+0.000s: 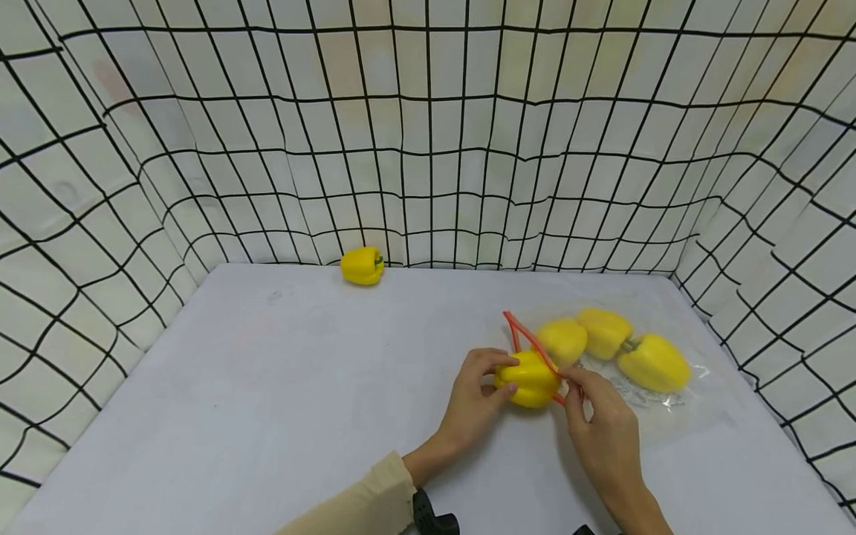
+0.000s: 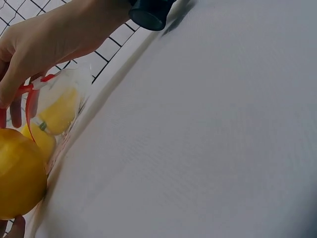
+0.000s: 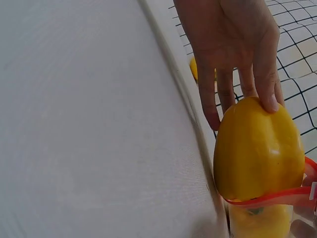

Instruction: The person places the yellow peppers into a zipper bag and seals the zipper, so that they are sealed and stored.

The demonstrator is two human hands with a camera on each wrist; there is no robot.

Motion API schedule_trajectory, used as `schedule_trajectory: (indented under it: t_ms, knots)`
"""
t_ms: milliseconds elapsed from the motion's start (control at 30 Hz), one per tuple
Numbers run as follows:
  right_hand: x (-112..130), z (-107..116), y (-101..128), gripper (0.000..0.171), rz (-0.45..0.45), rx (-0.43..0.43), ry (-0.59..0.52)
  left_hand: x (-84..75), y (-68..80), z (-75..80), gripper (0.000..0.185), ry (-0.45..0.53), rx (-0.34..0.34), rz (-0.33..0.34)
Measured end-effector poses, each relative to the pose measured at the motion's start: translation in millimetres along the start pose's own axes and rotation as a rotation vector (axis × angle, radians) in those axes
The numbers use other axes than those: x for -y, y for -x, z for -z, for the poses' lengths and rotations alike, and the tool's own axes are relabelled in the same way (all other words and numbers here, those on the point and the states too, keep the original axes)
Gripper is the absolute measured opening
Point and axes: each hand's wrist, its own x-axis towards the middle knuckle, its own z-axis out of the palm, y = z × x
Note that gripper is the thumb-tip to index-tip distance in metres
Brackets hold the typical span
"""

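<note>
The left hand (image 1: pixel 476 401) grips a yellow pepper (image 1: pixel 530 379) at the bag's red rim (image 1: pixel 528 343), which the right hand (image 1: pixel 598 416) pinches, with bare table (image 1: pixel 281 401) to the left.

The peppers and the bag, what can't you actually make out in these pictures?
- Held yellow pepper: its far side, behind the red bag rim, head view; cut off by the left edge, left wrist view.
- Right hand: fingertips at the rim hidden by the knuckles, head view.
- Clear bag: outline too faint, head view.
- Lone pepper: mostly hidden by the left hand, right wrist view.
</note>
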Motion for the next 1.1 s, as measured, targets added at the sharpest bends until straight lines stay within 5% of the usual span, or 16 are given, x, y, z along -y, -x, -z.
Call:
schedule_trajectory:
  t_ms: [600, 1100]
  knots:
    - [0, 1, 0, 0.022, -0.013, -0.029, -0.004, -1.7, 0.7, -19.9, 0.030, -0.003, -0.040, 0.002]
    - [0, -1, 1, 0.023, 0.018, -0.033, -0.030, 15.5, -0.6, -15.3, 0.038, 0.027, 0.023, -0.025]
